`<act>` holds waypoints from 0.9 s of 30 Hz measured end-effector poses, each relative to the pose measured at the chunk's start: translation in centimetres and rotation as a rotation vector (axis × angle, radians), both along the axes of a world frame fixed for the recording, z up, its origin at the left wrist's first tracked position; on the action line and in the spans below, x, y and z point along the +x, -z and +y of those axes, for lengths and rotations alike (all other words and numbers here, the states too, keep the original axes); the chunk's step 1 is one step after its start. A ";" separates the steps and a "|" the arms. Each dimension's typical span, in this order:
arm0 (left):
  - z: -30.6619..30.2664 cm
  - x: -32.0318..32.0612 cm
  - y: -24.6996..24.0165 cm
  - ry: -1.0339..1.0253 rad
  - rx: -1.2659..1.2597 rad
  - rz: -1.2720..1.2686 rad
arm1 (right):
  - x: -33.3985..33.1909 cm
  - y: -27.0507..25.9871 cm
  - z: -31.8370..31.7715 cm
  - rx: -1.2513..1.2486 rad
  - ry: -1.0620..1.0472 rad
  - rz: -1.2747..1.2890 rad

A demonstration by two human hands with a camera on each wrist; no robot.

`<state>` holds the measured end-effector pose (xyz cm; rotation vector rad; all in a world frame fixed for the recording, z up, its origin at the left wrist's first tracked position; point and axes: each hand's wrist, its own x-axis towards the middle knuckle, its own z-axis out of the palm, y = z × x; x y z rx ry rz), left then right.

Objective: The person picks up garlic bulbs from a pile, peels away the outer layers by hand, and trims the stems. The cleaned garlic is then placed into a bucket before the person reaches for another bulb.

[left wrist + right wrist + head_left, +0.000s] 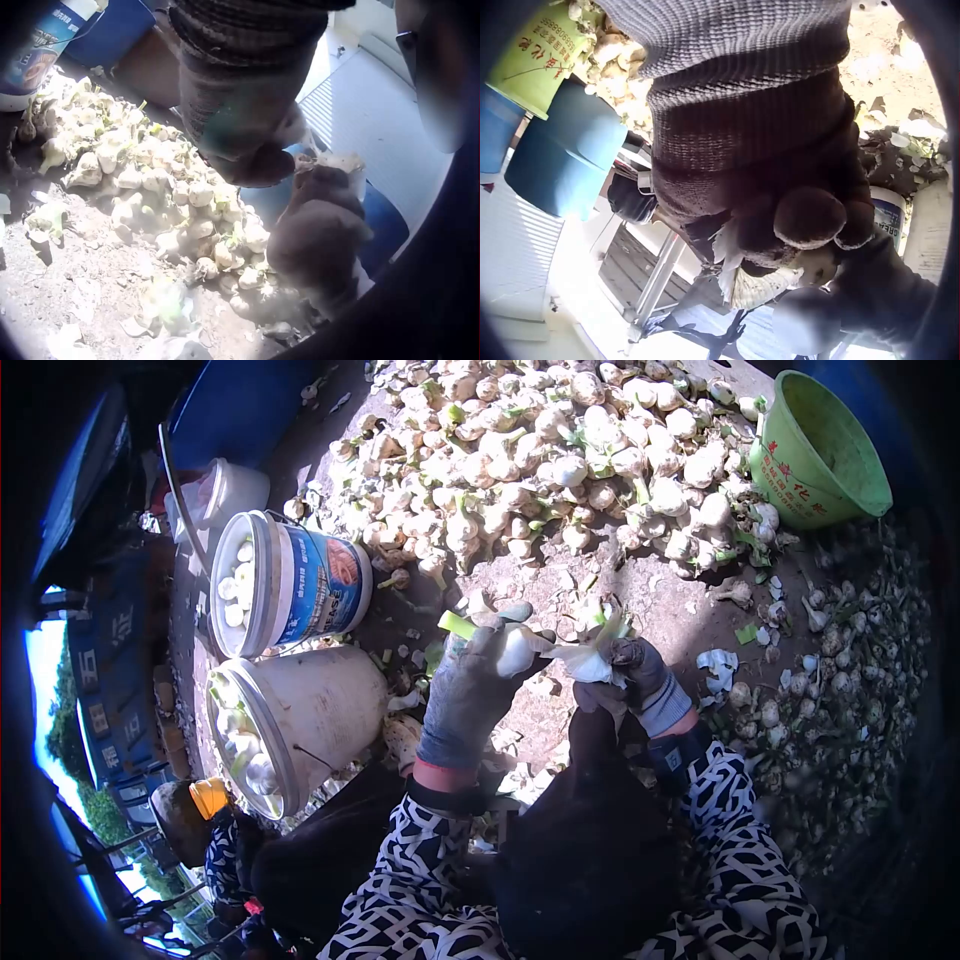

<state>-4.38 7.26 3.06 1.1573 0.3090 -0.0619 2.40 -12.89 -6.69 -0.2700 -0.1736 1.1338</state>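
In the head view my gloved left hand point(462, 685) grips a white garlic bulb point(516, 650), its cut green stem point(457, 625) poking out on the left. My gloved right hand point(642, 678) pinches pale, papery garlic skin point(588, 662) that reaches toward the bulb's right side. From the right wrist, the skin point(756, 286) shows as a ribbed white flap under the dark fingertips point(810, 217). The left wrist view has both gloves close together, and the left glove point(244, 112) largely hides the bulb there.
A big heap of garlic point(540, 460) spreads ahead. On the left, a blue-labelled bucket point(325, 585) and a white bucket point(320, 700) lie tilted, both holding white bulbs. A green bucket point(815, 460) leans at the upper right. More garlic point(850, 680) and stalks cover the right.
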 end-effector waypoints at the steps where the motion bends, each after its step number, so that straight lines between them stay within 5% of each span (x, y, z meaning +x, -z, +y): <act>1: -0.2 0.2 -0.5 -0.027 -0.103 -0.040 | -0.5 1.0 -1.6 -0.082 0.038 0.011; 3: -0.1 0.3 -1.2 -0.083 -0.306 -0.119 | -1.9 0.9 -3.8 0.007 0.121 0.118; 4: 0.8 0.0 0.3 -0.137 -0.733 -0.200 | -1.5 0.4 -5.0 -0.094 0.091 -0.096; 5: 0.8 -0.1 0.0 -0.104 -0.434 -0.234 | -1.8 0.5 -6.1 -0.017 0.047 -0.026; 7: 0.8 0.1 -0.4 -0.291 -0.721 -0.115 | -2.9 -6.1 -5.5 -0.434 0.146 -0.034; 8: 0.9 -0.2 0.0 -0.289 -0.718 -0.117 | -2.7 -5.5 -4.6 -0.562 0.032 -0.630; 10: 1.1 -0.7 1.2 -0.117 0.976 -0.263 | -1.6 -8.9 -1.2 -1.022 -0.245 -1.618; 11: 1.1 -0.5 0.9 -0.126 1.001 -0.303 | -1.0 -8.9 -0.4 -1.029 -0.239 -1.622; 13: 1.0 -0.4 -1.5 -0.050 1.121 -0.427 | 0.1 -8.1 1.1 -0.996 0.129 -1.418; 16: 0.3 -0.8 -1.9 -0.081 0.764 -0.259 | 1.9 -10.9 3.7 -0.997 0.109 -1.473; 17: 0.3 -0.5 -1.9 -0.081 0.762 -0.263 | 2.3 -10.9 4.2 -1.000 0.110 -1.476; 19: 0.6 -0.4 -1.7 -0.074 0.983 -0.440 | 2.5 -10.5 4.9 -0.790 0.008 -1.060; 21: 0.7 -0.8 -1.9 -0.068 1.058 -0.449 | 2.0 -9.3 5.1 -0.734 0.044 -1.009; 23: 0.6 -1.5 -1.4 -0.065 0.926 -0.079 | 1.8 -8.5 4.9 -0.640 -0.053 -0.682; 24: 1.1 -1.7 -1.0 -0.071 0.899 -0.038 | 1.6 -6.0 4.5 -0.700 0.000 -0.763; 27: 1.1 -0.7 -1.6 -0.215 0.220 -0.126 | 0.5 -3.9 2.7 -0.889 -0.070 -0.726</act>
